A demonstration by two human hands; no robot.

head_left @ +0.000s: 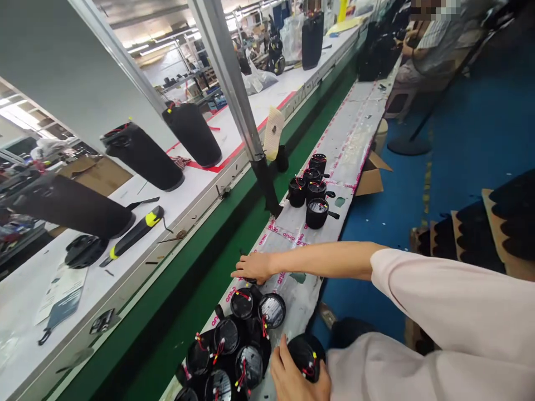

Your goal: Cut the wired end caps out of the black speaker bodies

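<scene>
The left hand [293, 383] is gripping a black, plastic-looking, wired cylinder [300, 352], seemingly steadying it; the right hand's grip [256, 267] is unclear.

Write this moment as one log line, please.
left hand: around black unit | right hand: at dark part, grip unclear | nearby: wired units on board
</scene>
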